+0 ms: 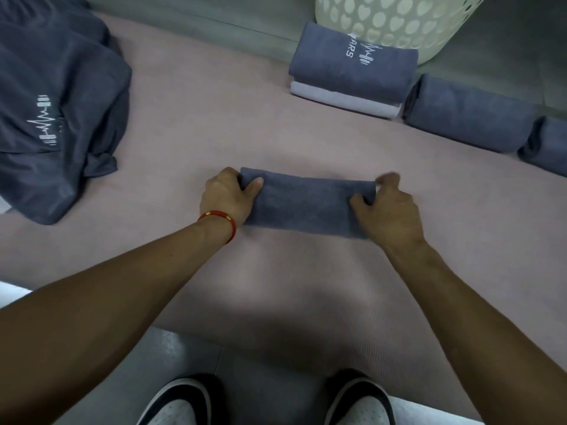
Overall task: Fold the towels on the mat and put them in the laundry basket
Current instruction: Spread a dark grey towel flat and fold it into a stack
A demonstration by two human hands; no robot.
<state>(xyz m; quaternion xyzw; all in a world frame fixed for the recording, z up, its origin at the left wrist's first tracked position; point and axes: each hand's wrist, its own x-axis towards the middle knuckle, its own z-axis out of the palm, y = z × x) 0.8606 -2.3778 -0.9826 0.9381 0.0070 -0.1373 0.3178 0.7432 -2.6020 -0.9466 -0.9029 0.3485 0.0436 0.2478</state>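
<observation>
A dark grey rolled towel (306,204) lies across the middle of the pink mat (199,124). My left hand (227,194) grips its left end, thumb on top. My right hand (386,207) grips its right end, fingers curled around the far side. A cream laundry basket (395,23) with heart-shaped holes stands at the back right, off the mat. A heap of unfolded dark grey towels (58,102) with a white logo lies at the left.
In front of the basket sits a folded dark grey towel (352,69) on a pale lilac one (343,101). Two rolled grey towels, a larger roll (469,113) and the end of another (546,145), lie along the mat's right edge. My two shoes (264,403) stand at the mat's near edge.
</observation>
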